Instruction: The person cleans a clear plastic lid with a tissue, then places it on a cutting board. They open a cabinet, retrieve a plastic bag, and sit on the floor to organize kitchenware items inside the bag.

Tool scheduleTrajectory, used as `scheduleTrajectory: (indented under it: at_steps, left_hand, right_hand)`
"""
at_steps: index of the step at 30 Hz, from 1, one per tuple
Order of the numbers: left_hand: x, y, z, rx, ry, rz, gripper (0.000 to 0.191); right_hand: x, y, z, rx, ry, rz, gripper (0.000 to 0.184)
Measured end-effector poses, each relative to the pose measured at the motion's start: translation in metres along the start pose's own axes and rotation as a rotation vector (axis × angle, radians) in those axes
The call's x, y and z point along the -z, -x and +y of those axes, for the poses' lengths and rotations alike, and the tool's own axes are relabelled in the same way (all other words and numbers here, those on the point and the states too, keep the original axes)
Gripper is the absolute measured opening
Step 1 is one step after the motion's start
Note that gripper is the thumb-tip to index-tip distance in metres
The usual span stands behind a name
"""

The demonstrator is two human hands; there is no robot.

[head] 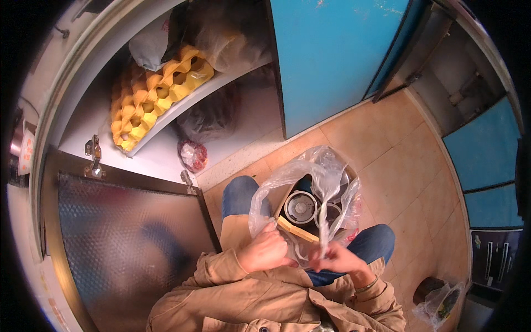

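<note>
A clear plastic bag point(282, 178) stands with its mouth spread wide between my knees. Inside it is a box with a cardboard edge point(298, 229), holding a round container with a grey lid point(301, 206) and a clear round container point(330, 213) beside it. My left hand point(265, 251) grips the bag's rim on the near left side. On the near right, my right hand point(336, 258) pinches a twisted strand of the bag point(325, 211) that stretches across the opening. The lower part of the box is hidden by the bag and my hands.
An open cabinet at left holds yellow egg trays point(161, 97) on a shelf point(199, 95), plastic bags and a small red bundle point(193, 156). Its textured door point(132, 245) stands open beside my left leg. A blue door point(332, 62) is ahead. A plastic bag point(439, 305) lies on the tiled floor point(398, 174).
</note>
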State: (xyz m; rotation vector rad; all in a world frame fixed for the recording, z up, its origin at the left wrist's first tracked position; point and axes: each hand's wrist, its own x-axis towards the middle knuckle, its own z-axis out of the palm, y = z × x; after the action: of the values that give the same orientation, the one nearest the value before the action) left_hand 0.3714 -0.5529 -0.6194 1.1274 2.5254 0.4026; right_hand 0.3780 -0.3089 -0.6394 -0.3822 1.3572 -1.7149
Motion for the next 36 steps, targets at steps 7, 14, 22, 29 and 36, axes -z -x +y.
scheduleTrajectory:
  at_steps: [7, 14, 22, 29, 36]
  left_hand:
    - [0.067, 0.008, -0.002, -0.087, 0.449, 0.024, 0.03]
    - [0.104, -0.01, 0.007, -0.25, 0.35, 0.352, 0.033]
    - [0.059, -0.026, -0.01, 0.317, 0.433, 0.294, 0.111]
    - [0.02, -0.051, 0.031, 0.074, 0.711, 0.285, 0.068]
    - [-0.003, -0.061, 0.024, -0.026, 0.846, 0.492, 0.016]
  right_hand:
    - [0.005, -0.003, -0.031, 0.078, 0.016, 0.141, 0.048]
    - [-0.016, -0.018, -0.022, 0.094, -0.022, 0.05, 0.023]
    - [-0.005, 0.001, -0.054, 0.353, -0.249, 0.196, 0.014]
    - [-0.007, -0.007, -0.088, 0.623, -0.388, 0.16, 0.02]
    - [-0.007, 0.014, -0.105, 0.686, -0.129, 0.662, 0.024]
